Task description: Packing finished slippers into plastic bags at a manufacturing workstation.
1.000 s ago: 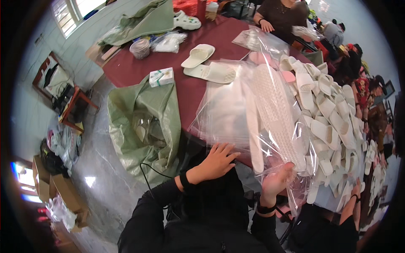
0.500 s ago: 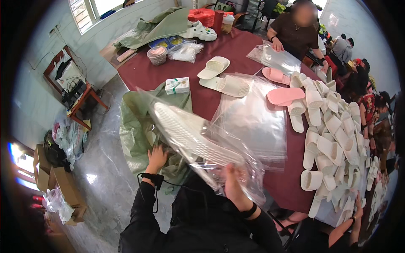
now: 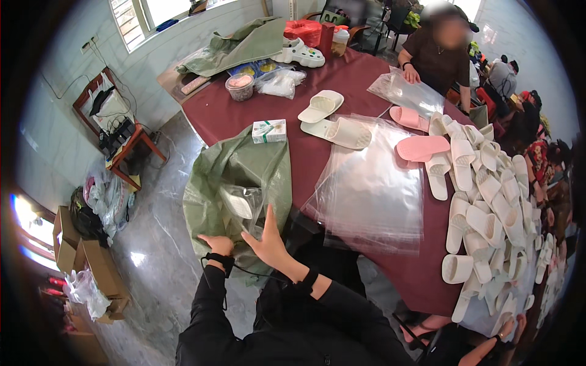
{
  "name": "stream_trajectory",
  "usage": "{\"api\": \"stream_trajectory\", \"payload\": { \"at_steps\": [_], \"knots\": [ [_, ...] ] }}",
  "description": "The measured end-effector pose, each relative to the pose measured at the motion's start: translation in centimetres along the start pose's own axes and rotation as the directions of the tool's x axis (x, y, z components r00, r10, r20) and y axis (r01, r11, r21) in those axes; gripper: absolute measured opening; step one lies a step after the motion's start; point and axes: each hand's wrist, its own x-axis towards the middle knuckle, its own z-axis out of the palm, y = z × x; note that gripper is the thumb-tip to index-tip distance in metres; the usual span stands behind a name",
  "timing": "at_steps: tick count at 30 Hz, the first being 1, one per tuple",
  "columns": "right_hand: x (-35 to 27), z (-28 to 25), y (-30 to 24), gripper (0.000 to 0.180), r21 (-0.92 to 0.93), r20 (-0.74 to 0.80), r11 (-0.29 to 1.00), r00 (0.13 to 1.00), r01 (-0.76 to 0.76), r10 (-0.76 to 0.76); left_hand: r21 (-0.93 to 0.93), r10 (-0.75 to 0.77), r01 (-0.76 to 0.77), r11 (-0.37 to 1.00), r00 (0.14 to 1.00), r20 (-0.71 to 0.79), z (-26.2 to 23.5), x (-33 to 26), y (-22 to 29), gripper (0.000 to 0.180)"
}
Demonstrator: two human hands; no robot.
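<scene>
A green woven sack [image 3: 201, 177] hangs open at the table's left front edge. Inside its mouth lies a white slipper in a clear plastic bag [image 3: 242, 204]; the lower part of the sack's inside is hidden. My left hand [image 3: 218, 245] is closed on the near rim of the sack, its fingers partly out of sight. Over the mouth, just nearer than the bagged slipper, my right hand [image 3: 270, 245] is open and holds nothing, thumb and fingers apart. A pair of white slippers [image 3: 345, 132] and a stack of clear plastic bags [image 3: 372, 189] are on the table to the right.
White slippers [image 3: 485, 219] lie heaped at the right, with pink slippers [image 3: 421, 148] beside them. A small box [image 3: 269, 131] stands by the sack. Across the dark red table [image 3: 244, 116], a person [image 3: 436, 61] handles clear bags. Another person's hand [image 3: 506, 328] is lower right.
The bagged slippers left my right hand and a bagged slipper now shows in the sack. My right hand moved left to the sack's mouth and opened. My left hand stayed at the rim.
</scene>
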Motion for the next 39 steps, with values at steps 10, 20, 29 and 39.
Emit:
{"api": "stream_trajectory", "payload": {
  "at_steps": [10,20,29,39],
  "knots": [
    [-0.8,-7.1,-1.6,0.054,-0.287,-0.040,0.944,0.982,0.164,-0.183,0.028,0.081,-0.080,0.996,0.796,-0.600,-3.6,-2.8,-1.8,0.013],
    [-3.9,-22.0,2.8,0.049,-0.761,-0.425,0.576,0.900,-0.298,-0.095,-0.160,0.294,-0.701,0.695,0.480,-0.826,-15.9,-11.1,8.0,0.018],
    [-7.9,-23.5,5.2,0.046,-0.781,-0.406,0.446,0.898,-0.438,0.170,-0.065,0.578,-0.993,0.094,0.107,-0.809,-19.6,-16.8,24.4,0.038],
    [-15.8,-45.2,0.4,0.044,-0.569,-0.763,0.523,0.645,-0.635,-0.046,0.128,0.569,-0.962,0.243,0.035,-0.821,-17.7,-17.4,28.1,0.046]
  ]
}}
